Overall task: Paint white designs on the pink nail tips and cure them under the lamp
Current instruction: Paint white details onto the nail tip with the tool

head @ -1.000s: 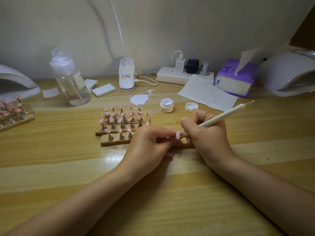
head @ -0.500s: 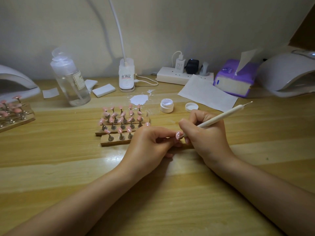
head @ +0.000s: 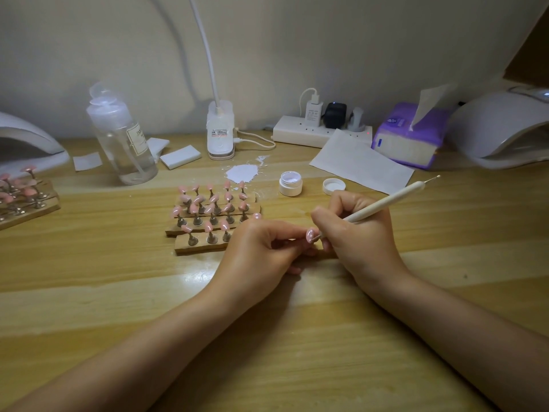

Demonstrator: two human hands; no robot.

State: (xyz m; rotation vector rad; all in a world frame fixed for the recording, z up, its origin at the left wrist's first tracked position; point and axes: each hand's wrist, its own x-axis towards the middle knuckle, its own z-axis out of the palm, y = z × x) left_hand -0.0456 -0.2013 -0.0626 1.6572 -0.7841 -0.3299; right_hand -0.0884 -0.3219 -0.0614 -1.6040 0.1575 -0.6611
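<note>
The left hand (head: 261, 248) pinched the stand of one pink tip (head: 310, 235) between its fingertips, holding it just above the surface (head: 267, 337), in front of the racks. The right hand (head: 356, 233) had its grip curled round a pale pen (head: 383, 205), as one holds a pencil, with the fine end meeting the tip's right edge. The tip showed a few small white marks on its glossy pink face; their exact pattern was too small to make out, and the design looked to be only partly laid down.

As a judgement, the job was at an early to middle stage. The wooden racks (head: 212, 230) just behind the left hand carried many tips on metal pegs, and nearly all of them looked plain pink and shiny, so they probably awaited paint. One tip (head: 256, 215) at the right end of the racks seemed to bear pale dots, though that was hard to be sure of. A second rack (head: 26, 200) with more pink tips sat at the far left, by the mouth of a white lamp (head: 29, 144); whether those were painted could not be told. Another lamp (head: 505, 129) stood at the far right, well apart from the hands. Nothing could be seen inside either lamp, so curing of the held tip seemed yet to come.

The open paint jar (head: 290, 185) and its lid (head: 333, 185) lay just beyond the right hand, near a white smear (head: 242, 173) on the surface
</note>
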